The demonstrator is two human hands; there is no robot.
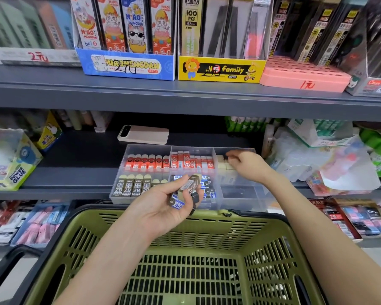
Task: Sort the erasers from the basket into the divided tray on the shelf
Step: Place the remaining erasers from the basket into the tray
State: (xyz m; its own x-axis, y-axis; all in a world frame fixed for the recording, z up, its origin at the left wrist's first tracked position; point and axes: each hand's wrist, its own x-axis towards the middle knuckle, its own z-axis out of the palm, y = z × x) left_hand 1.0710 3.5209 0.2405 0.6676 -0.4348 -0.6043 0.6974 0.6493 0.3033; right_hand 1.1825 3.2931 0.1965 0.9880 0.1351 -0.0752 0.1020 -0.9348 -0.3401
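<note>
Above the olive-green slatted plastic basket (207, 236), a clear plastic divided tray (141, 148) sits on the grey shelf (75, 159), the left hand (163, 205) clutches several sleeved block erasers (186, 188) before it, and the right hand (245, 165) has bent fingers on cream erasers (221, 165) in its back right compartment, grip unclear.

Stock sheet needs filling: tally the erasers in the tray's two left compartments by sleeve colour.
Red-sleeved erasers: 6
Dark 2B erasers: 6, two of them partly hidden behind the left hand
Total: 12
</note>
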